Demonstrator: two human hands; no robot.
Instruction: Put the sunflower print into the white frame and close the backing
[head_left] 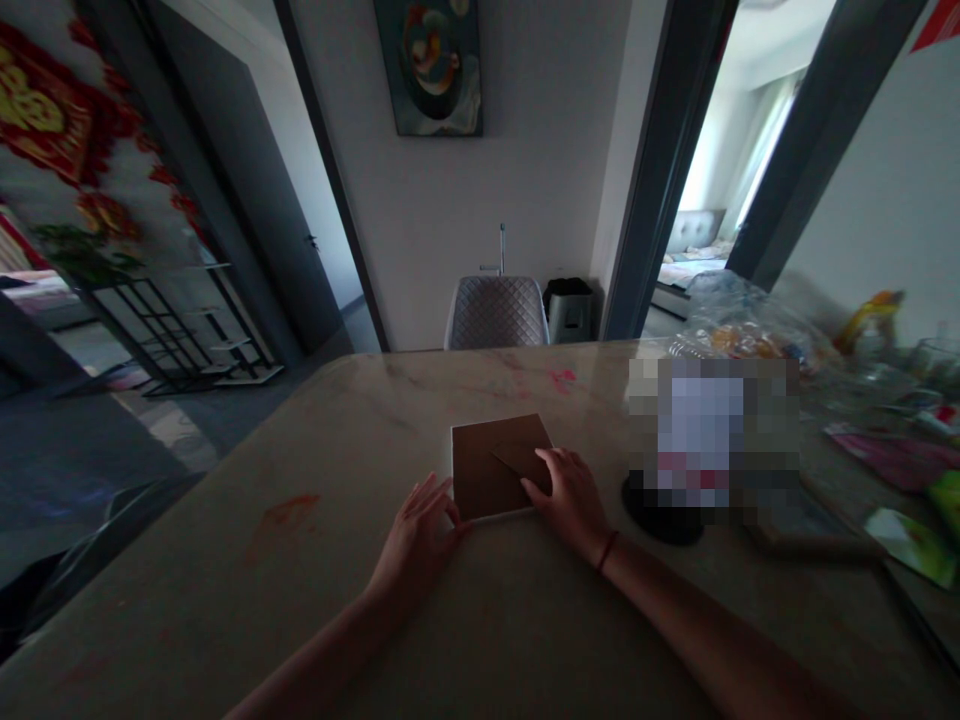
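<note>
A flat, square brown panel with a thin white edge (491,465) lies on the beige, marble-patterned table (360,610), in front of the person and between the two hands. The left hand (421,525) is at its left near corner, its fingers extended and close together, the thumb by the near edge. The right hand (574,498) reaches over its right side, thumb and forefinger parted and bent onto the brown surface; a thin dark line (505,464) runs towards them, and whether they pinch it I cannot tell. A thin dark-red cord (607,551) circles the right wrist. Near the right forearm stands a round black base (664,520), below a pixelated patch; a clear, crinkled plastic bag (731,310) lies beyond it
</note>
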